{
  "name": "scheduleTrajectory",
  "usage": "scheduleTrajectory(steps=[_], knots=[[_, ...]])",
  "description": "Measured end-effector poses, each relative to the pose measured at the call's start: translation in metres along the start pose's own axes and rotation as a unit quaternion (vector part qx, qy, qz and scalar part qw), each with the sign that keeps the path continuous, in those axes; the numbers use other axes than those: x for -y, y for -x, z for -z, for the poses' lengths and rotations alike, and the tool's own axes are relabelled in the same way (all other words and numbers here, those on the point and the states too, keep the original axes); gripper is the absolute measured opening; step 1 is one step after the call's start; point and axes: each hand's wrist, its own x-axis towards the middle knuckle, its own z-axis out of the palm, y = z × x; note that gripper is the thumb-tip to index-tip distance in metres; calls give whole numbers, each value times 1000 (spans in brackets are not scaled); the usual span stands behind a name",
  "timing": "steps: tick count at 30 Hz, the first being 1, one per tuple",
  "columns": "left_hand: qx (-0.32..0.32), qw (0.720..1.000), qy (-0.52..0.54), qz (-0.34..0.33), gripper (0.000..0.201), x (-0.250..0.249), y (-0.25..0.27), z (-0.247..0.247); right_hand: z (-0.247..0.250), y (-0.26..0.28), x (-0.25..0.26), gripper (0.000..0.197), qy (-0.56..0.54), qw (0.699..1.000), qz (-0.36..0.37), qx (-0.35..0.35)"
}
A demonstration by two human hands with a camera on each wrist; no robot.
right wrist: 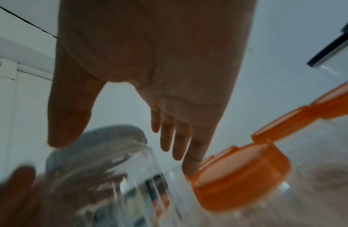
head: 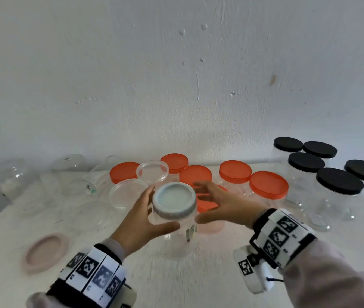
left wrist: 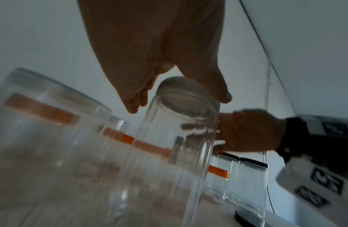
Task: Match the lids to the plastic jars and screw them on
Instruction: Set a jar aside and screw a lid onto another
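A clear plastic jar [head: 180, 241] with a grey-white lid [head: 174, 202] on its mouth is held just above the table centre. My left hand [head: 154, 210] grips it below the lid, thumb across the front and fingers behind. The left wrist view shows the jar [left wrist: 169, 153] with my left hand [left wrist: 179, 102] near its lid. My right hand [head: 207, 202] is open beside the jar on its right, fingers spread and straight, thumb close to the lid. In the right wrist view the right hand [right wrist: 118, 144] hovers over the grey lid [right wrist: 103, 133]; contact is not clear.
Several orange-lidded jars [head: 268, 185] stand behind, one right behind my right hand [right wrist: 237, 176]. Black-lidded jars [head: 339, 182] fill the right side. Clear open jars [head: 152, 172] and others stand back left. A pink lid [head: 43, 252] lies front left on the white table [head: 176, 281].
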Motion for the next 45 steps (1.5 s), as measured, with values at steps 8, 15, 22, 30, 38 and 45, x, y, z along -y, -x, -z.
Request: scheduleTrajectory(steps=[8,15,22,30,38,45], knots=[[-6,996,89,-20,85,19,5,-26,-7,-22,66,97,275,960,23,50],[-6,998,63,3,80,21,2,-24,-10,-48,92,94,428,896,-19,114],[6,999,51,-1,84,23,1,-23,-9,-52,95,85,455,882,-22,123],[3,999,53,-2,82,23,1,-23,-13,-53,95,86,478,871,-29,109],[-4,998,55,1,81,24,1,-24,-19,-53,88,96,463,881,-51,85],[-8,999,49,2,86,25,1,-26,-15,-55,92,86,466,878,-42,102]])
